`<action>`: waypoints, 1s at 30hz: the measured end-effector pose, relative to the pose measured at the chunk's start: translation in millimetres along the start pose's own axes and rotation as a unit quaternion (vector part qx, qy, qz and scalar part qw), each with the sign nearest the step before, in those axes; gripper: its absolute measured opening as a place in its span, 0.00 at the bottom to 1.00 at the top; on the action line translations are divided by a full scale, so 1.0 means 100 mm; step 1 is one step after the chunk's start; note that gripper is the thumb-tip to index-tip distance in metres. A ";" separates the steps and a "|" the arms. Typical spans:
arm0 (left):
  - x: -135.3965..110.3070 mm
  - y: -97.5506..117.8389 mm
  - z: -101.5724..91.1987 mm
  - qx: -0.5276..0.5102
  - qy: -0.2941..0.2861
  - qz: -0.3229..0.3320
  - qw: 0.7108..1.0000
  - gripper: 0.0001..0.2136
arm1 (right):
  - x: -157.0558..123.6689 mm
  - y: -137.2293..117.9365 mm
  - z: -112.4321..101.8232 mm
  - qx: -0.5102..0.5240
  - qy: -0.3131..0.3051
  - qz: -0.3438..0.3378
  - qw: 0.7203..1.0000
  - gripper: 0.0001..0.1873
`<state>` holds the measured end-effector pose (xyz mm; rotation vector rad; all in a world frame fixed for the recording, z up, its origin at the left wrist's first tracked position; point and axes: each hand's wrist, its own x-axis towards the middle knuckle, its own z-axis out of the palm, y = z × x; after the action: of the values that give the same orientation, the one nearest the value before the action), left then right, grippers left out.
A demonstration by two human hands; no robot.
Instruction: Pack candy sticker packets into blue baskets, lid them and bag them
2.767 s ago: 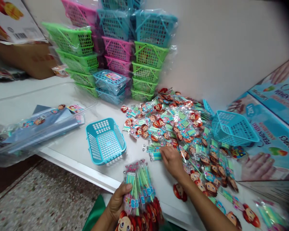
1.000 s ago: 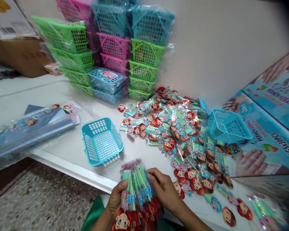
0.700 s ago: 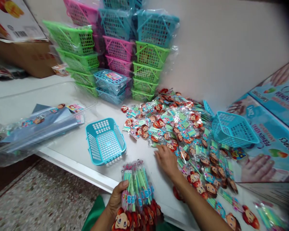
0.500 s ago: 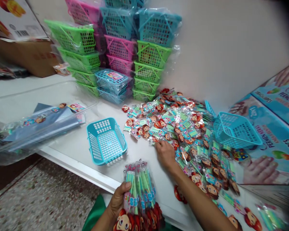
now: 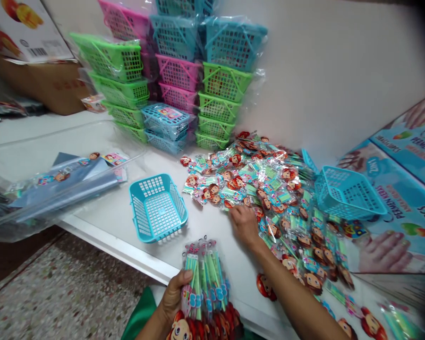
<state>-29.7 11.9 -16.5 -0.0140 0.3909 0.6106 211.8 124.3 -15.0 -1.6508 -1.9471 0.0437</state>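
Note:
Near the table's front edge, my left hand is closed around a bunch of clear-wrapped packets. Each packet shows green and blue sticks and a red-haired cartoon head; the heads hang at the bottom. My right hand reaches to the left front edge of a loose pile of the same packets. Its fingers are curled down by a packet there, and the fingertips are hidden, so I cannot see what they grip. An upright blue plastic basket with nothing in it stands left of my hands.
Stacked green, pink and blue wrapped baskets rise along the wall. Another blue basket sits at the right beside printed boxes. A clear plastic bag with blue sheets lies at the left. The table edge runs in front.
The view has shifted very slightly. Both hands stay almost where they were, with the bunch still in my left hand and my right hand at the pile's edge.

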 end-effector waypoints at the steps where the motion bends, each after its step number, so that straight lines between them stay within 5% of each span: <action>1: -0.01 0.00 -0.01 -0.002 0.000 0.002 1.000 0.25 | 0.01 -0.01 -0.05 0.018 0.015 0.018 1.000 0.07; 6: 0.00 0.01 0.00 -0.008 0.005 -0.012 1.000 0.24 | 0.06 -0.08 -0.38 0.112 0.073 0.144 0.981 0.12; 14: 0.00 -0.04 0.04 -0.027 -0.004 0.004 1.000 0.24 | -0.10 -0.07 -0.48 0.239 0.018 0.268 0.933 0.18; 23: 0.03 -0.06 0.05 -0.016 -0.016 -0.021 1.000 0.24 | -0.97 -1.10 -0.65 0.275 -0.127 0.192 0.933 0.12; 27: 0.03 -0.05 0.03 0.003 0.009 -0.043 0.999 0.24 | -0.94 -0.87 -0.75 0.210 -0.133 0.057 0.967 0.13; 30: 0.02 -0.04 0.01 0.002 0.005 -0.044 0.999 0.24 | -0.92 -0.31 -0.83 0.016 -0.020 0.050 0.998 0.18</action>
<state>-25.7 10.1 -16.8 -0.0301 0.3987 0.5222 226.6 5.0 28.8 -1.7375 -1.8834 0.1469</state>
